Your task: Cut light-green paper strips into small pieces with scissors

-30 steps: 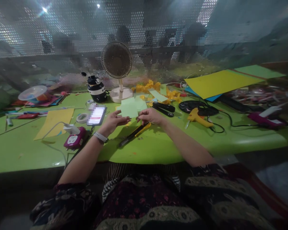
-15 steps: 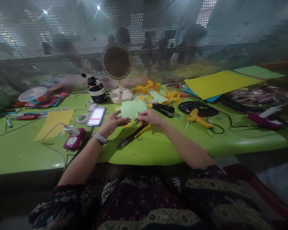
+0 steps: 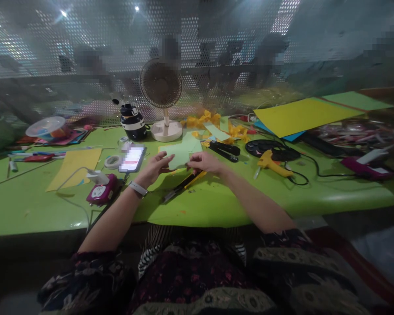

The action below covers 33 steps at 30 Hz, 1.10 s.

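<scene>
Pale green paper (image 3: 180,157), lime green surface (image 3: 213,203), yellow glue gun (image 3: 272,163), black bottle (image 3: 133,127) with a white band, dark flowered sleeve (image 3: 88,282).

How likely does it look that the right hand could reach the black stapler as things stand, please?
Probably yes: the black stapler lies just beyond the right hand, with nothing visible between them, though that hand seems to pinch the pale green paper and might need to release it.

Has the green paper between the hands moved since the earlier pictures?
Yes, slightly: judged against the fan base, the green paper now sits lower in the view, farther from that base.
</scene>
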### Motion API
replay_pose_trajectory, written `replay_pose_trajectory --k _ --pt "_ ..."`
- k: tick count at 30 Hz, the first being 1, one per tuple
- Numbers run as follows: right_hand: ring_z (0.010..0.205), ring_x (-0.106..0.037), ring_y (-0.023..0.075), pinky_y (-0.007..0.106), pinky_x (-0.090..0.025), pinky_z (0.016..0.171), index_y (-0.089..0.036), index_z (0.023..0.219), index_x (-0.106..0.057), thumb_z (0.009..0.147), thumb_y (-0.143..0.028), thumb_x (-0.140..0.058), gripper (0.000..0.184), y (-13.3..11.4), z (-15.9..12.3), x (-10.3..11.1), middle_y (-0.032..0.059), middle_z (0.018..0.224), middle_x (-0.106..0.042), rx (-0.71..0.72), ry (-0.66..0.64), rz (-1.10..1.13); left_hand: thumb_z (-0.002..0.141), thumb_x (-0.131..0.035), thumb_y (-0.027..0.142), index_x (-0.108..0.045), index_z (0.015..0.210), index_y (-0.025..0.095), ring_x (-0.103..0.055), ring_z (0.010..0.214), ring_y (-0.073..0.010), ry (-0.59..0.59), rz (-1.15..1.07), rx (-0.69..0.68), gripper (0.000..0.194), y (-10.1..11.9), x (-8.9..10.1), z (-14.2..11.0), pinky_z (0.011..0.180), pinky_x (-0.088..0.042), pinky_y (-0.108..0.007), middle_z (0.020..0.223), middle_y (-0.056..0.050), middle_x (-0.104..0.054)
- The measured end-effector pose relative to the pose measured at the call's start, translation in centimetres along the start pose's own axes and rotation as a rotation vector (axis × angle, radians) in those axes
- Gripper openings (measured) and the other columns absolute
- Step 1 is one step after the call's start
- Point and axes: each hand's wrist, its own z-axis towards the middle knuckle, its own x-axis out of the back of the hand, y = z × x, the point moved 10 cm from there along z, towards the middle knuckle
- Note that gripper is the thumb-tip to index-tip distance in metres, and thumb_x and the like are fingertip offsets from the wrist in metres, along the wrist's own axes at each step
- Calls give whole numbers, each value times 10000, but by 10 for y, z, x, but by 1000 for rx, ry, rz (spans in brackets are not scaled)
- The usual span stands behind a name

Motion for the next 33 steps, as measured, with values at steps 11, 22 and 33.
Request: replay_pose_trajectory --k 11,22,33 --pt "971 -635 243 352 -472 810 -206 1011 -734 733 -352 -859 339 -3 -11 -15 77 1050 -717 179 -282 -807 535 -982 333 -712 964 139 -696 693 -122 142 1 -57 543 6 31 11 649 -569 -235 863 -39 -774" --pt "939 -587 224 363 -451 811 -179 987 -730 794 -266 -802 224 9 -10 -36 68 985 -647 206 -390 -847 556 -973 363 -764 911 130 -706 728 -140 110 -27 -64 473 4 33 16 700 -588 -253 845 -66 -783" --pt "918 -645 148 335 -517 869 -191 1090 -701 753 -385 -854 418 -17 -31 -17 26 1043 -702 52 -467 -123 571 -964 355 -762 901 126 -691 702 -131 87 -12 -75 450 9 30 15 680 -569 -253 845 -58 -779"
